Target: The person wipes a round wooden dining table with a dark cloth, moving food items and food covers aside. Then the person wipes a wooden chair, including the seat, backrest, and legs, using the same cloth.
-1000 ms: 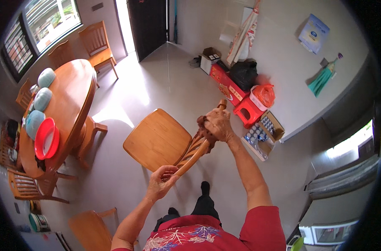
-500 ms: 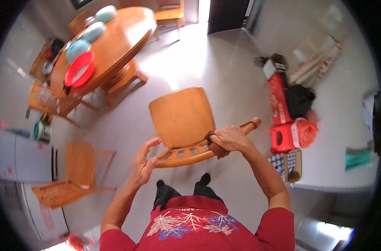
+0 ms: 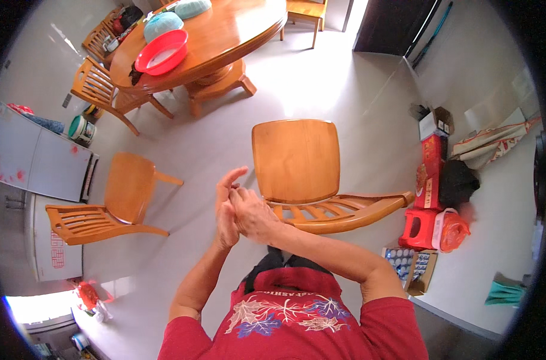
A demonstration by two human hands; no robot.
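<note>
A wooden chair (image 3: pixel 295 159) with a slatted back stands in front of me, its curved top rail (image 3: pixel 345 223) nearest to me. My two hands meet just left of that rail. My left hand (image 3: pixel 226 213) is upright, with at least one finger stretched out, and its palm is turned toward the right hand. My right hand (image 3: pixel 253 215) presses against it with curled fingers. Whatever the right fingers hold, if anything, is hidden; the brown cloth seen earlier does not show. Neither hand grips the chair.
Another wooden chair (image 3: pixel 129 186) stands at the left, near a white fridge (image 3: pixel 42 162). A round wooden table (image 3: pixel 225 45) bears a red basin (image 3: pixel 162 53) and blue-green covers (image 3: pixel 164 26). Along the right wall are a red stool (image 3: pixel 418 228) and a box of cans (image 3: pixel 405 264).
My right hand has left the chair's top rail with the brown cloth, now out of sight, and moved left to my left hand. The view has shifted, and the chair appears turned.
</note>
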